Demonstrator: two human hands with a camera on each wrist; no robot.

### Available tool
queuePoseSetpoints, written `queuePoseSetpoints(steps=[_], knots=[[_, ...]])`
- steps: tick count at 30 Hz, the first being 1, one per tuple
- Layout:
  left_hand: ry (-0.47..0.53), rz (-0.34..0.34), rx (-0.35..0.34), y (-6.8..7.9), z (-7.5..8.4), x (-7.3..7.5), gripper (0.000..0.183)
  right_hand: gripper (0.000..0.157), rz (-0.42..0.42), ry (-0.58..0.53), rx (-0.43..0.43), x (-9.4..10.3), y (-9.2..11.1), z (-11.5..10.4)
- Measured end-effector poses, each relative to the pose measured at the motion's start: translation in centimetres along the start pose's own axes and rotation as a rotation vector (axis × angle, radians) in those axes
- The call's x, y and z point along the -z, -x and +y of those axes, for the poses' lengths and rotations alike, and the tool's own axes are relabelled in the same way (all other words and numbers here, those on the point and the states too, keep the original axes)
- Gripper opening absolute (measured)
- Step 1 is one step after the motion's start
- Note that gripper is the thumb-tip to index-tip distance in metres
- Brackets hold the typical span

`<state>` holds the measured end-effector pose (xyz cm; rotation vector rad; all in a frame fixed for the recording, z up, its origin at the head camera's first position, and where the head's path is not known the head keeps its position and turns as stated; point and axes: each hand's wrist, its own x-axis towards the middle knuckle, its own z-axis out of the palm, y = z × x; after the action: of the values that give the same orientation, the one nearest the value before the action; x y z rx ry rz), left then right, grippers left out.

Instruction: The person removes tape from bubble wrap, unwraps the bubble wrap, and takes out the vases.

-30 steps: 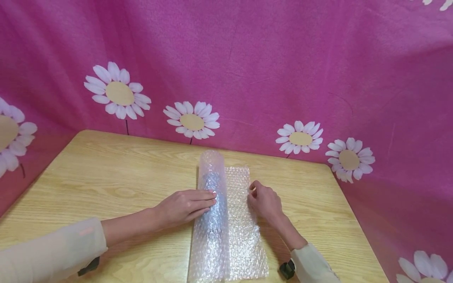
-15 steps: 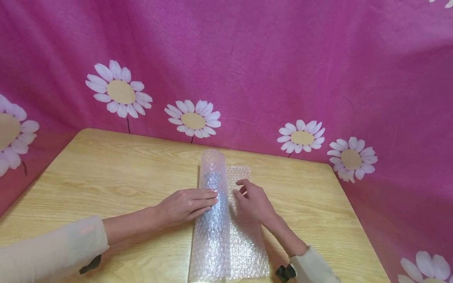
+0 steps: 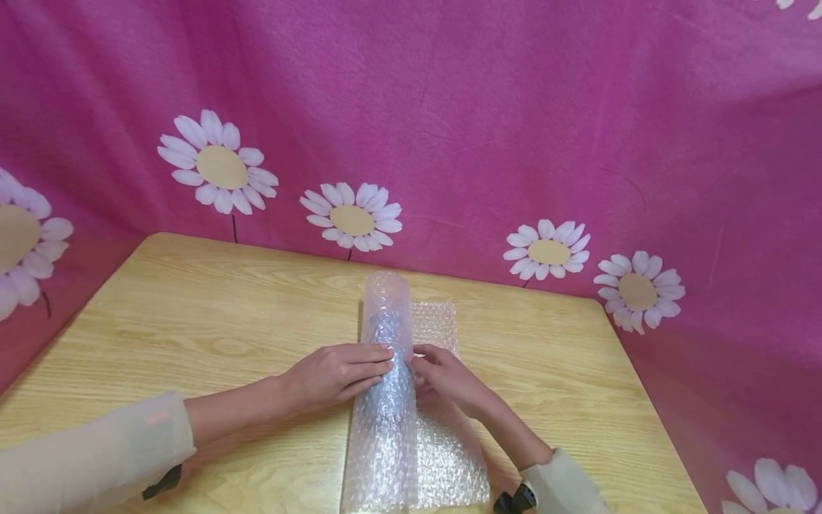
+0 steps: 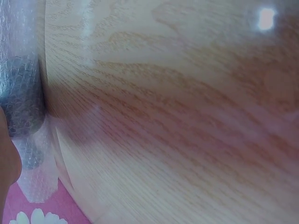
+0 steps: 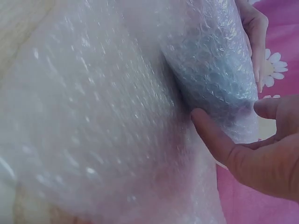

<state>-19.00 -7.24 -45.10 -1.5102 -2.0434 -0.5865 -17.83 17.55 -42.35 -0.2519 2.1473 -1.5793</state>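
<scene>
A roll of clear bubble wrap (image 3: pixel 382 442) lies lengthwise on the table, with a bluish-grey object (image 5: pixel 210 74) showing dimly inside it. In the left wrist view that wrapped object (image 4: pixel 23 93) looks dark and narrows toward one end. From the roll's right side a flat length of bubble wrap (image 3: pixel 449 457) spreads over the wood. My left hand (image 3: pixel 340 371) rests across the top of the roll, fingers straight and together. At the roll's right side is my right hand (image 3: pixel 452 378), its fingertips right at the wrap. Thumb and fingers (image 5: pixel 210 133) are spread apart in the right wrist view.
The light wooden table (image 3: pixel 225 307) extends to both sides of the roll. Behind and beside it hangs a pink cloth (image 3: pixel 449 128) printed with white daisies. Dark straps (image 3: pixel 514 500) show at the cuffs of the pale sleeves.
My right hand has left the flat sheet's right edge and moved left across it to the side of the roll. The left hand and the roll have stayed in place.
</scene>
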Motion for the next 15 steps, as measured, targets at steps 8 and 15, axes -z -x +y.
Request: queuePoseSetpoints(steps=[8, 15], knots=[[0.002, 0.018, -0.017, 0.19, -0.07, -0.02, 0.028, 0.056, -0.043, -0.084, -0.045, -0.01, 0.26, 0.01], [-0.007, 0.03, -0.061, 0.08, -0.14, 0.06, 0.026, 0.058, -0.038, -0.092, -0.049, -0.11, 0.4, -0.06]])
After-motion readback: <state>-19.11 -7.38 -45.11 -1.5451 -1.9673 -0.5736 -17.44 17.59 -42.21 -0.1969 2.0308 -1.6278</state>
